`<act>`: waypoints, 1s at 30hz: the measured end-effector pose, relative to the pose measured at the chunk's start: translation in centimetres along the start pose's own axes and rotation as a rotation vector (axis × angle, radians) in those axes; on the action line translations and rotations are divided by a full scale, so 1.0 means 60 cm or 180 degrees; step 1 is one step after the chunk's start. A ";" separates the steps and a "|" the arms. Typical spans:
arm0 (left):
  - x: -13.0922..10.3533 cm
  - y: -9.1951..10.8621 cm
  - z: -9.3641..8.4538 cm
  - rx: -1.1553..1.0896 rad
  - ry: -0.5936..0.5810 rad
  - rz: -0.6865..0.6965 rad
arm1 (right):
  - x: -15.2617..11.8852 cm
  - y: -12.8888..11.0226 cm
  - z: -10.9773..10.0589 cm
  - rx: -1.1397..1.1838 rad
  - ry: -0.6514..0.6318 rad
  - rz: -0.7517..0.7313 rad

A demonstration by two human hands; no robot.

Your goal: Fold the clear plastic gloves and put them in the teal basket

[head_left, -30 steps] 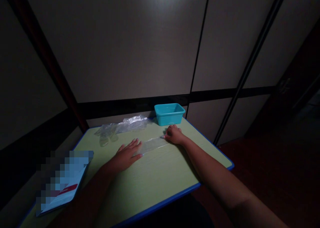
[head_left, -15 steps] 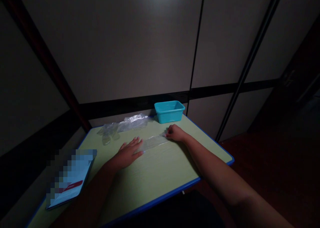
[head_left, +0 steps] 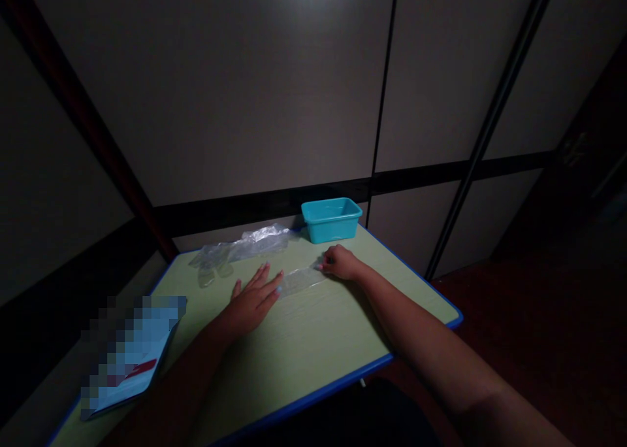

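A strip of clear plastic point(head_left: 301, 280) lies flat on the pale green table point(head_left: 313, 349), between my two hands. Fingers spread, my left hand point(head_left: 249, 303) rests over its left end. At the right end, my right hand point(head_left: 340, 263) pinches the plastic between thumb and fingers. Behind them, crumpled clear plastic point(head_left: 262, 241) lies along the table's back edge, with glove-like finger shapes at its left part.
A turquoise basket point(head_left: 333, 228) stands at the back edge, just beyond my right hand. On the left lies a blue package point(head_left: 137, 362), partly pixelated, with a red mark. Wall panels point(head_left: 245, 107) rise right behind the table.
My left hand's fingers have shifted and lifted slightly over the plastic. My right hand has moved a little to the left, still pinching the strip's end.
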State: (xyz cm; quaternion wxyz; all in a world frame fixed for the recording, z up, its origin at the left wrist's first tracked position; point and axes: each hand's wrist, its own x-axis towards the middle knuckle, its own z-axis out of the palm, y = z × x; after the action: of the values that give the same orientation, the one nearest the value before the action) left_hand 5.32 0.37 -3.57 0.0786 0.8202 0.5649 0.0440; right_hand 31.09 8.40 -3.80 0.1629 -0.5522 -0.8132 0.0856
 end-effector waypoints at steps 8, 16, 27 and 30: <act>0.000 0.009 -0.002 0.0045 -0.0367 0.0514 | 0.001 -0.002 -0.001 -0.0131 0.0020 0.0135; 0.003 -0.005 0.002 -0.0076 -0.0038 0.0523 | -0.002 0.004 0.004 0.0115 0.0256 0.0306; 0.006 -0.010 0.004 -0.0001 0.0343 0.0643 | -0.005 0.003 -0.004 0.0196 -0.0207 0.0165; 0.007 -0.015 0.006 0.0004 0.0285 0.0653 | -0.007 0.000 -0.007 0.0187 -0.0255 0.0096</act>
State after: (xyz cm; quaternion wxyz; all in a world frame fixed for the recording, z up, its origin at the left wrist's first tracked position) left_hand 4.71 1.04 -4.09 0.0479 0.8709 0.4810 0.0881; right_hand 31.39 8.02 -3.45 0.1451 -0.5554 -0.8078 0.1340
